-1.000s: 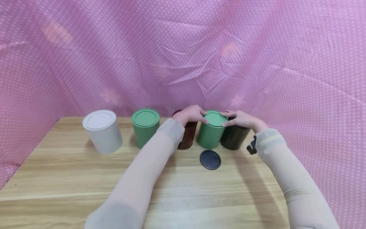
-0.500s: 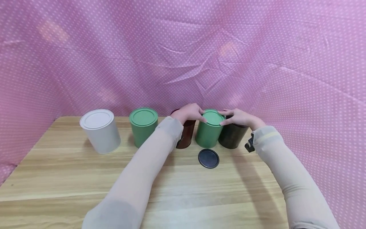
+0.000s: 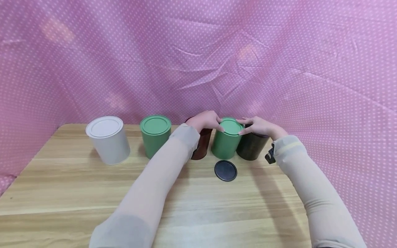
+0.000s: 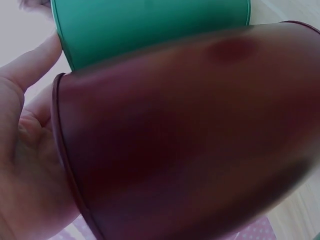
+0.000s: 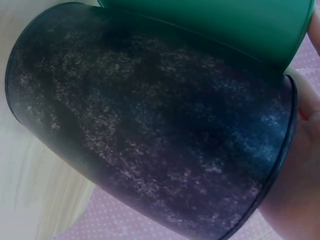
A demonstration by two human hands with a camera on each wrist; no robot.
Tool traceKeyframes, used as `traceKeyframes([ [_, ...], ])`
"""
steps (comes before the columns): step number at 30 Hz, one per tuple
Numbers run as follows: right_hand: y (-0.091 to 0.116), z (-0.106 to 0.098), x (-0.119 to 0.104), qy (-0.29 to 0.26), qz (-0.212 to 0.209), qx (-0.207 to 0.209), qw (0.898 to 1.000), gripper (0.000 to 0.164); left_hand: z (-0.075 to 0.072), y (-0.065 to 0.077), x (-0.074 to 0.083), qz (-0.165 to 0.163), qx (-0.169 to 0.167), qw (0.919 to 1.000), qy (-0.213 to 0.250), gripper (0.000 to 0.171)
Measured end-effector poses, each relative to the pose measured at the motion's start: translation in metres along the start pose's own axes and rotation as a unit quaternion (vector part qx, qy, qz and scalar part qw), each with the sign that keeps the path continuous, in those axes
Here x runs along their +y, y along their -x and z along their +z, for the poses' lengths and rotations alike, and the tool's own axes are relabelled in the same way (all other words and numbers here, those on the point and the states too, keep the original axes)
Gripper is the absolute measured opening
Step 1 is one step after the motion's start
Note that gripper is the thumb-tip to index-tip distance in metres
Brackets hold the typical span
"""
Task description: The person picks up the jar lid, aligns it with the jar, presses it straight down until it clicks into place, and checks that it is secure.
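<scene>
A green can [image 3: 226,146] stands in the right half of the row, its green lid [image 3: 231,126] on top. From the left, my left hand [image 3: 206,120] holds its rim, thumb at the near edge. Opposite, my right hand [image 3: 257,125] holds the rim with thumb in front and fingers toward the back. Below my left hand is a dark red can [image 4: 185,140], which fills much of the left wrist view. A mottled black can [image 5: 150,120] stands close against the green one, beneath my right hand, which covers part of its top.
A flat black lid [image 3: 225,171] lies on the wooden table [image 3: 77,199] just before the green can. Further left stand another green can [image 3: 155,141] and a wider white can [image 3: 111,144], both lidded. Pink dotted cloth [image 3: 139,62] hangs behind and along the sides.
Both hands stay at the green can's rim with hardly any movement. The whole head view has shifted slightly; the cans keep their places on the table.
</scene>
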State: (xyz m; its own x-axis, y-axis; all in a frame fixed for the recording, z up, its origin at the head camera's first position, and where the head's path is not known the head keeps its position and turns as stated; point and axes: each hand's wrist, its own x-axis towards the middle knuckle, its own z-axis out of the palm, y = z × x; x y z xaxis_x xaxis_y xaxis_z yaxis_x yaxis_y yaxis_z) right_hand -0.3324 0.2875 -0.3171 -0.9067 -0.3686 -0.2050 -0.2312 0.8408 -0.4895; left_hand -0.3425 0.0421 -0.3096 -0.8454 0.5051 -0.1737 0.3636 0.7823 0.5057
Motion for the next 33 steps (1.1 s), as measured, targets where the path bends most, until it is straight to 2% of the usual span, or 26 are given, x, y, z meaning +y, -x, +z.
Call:
traceKeyframes([
  [6, 0.0009, -0.0032, -0.0031, 0.008, 0.003, -0.004, 1.000, 0.072, -0.0033, 0.0003, 0.0024, 0.009, -0.012, 0.9996, -0.022, 0.059],
  [11, 0.0007, -0.0050, -0.0088, 0.023, -0.005, 0.007, 1.000, 0.071, -0.0065, 0.0001, 0.0033, 0.014, -0.006, 0.9989, -0.045, 0.059],
  [15, 0.0000, -0.0044, -0.0101, 0.016, -0.001, -0.002, 1.000, 0.072, -0.0073, 0.0002, 0.0036, 0.007, -0.012, 0.9985, -0.052, 0.058],
  [20, 0.0001, -0.0029, -0.0081, 0.015, 0.014, -0.008, 1.000, 0.073, -0.0054, -0.0004, 0.0013, 0.012, -0.017, 0.9991, -0.038, 0.058],
  [33, -0.0015, -0.0014, -0.0083, 0.014, 0.007, 0.002, 1.000, 0.072, -0.0058, -0.0026, -0.0030, 0.023, -0.010, 0.9992, -0.032, 0.058],
])
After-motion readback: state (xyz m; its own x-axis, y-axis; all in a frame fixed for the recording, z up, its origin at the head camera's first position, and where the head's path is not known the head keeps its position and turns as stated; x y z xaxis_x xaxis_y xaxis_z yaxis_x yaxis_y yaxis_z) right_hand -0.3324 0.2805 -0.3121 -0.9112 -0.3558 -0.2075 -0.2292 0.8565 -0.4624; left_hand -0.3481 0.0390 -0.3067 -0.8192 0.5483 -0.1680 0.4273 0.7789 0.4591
